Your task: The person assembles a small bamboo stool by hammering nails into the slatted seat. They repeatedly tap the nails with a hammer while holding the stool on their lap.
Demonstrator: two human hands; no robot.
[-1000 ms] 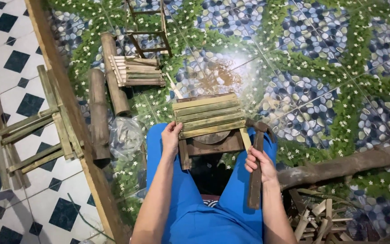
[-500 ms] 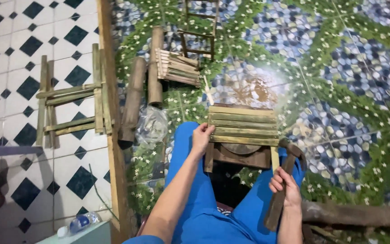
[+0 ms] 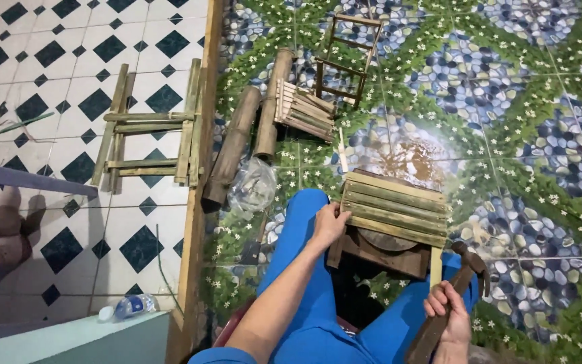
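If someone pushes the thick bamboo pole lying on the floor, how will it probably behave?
The bamboo pole looks round, so it would probably roll sideways until it meets the second pole lying right beside it. It appears thick and woody, so likely stiff. Bamboo is usually hollow, so perhaps light for its size.

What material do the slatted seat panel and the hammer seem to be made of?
The slatted seat panel: probably split bamboo, unvarnished, pale yellow-green strips. The hammer in the right hand: rough brown wooden handle, dark head, likely metal. The left hand steadies the panel.
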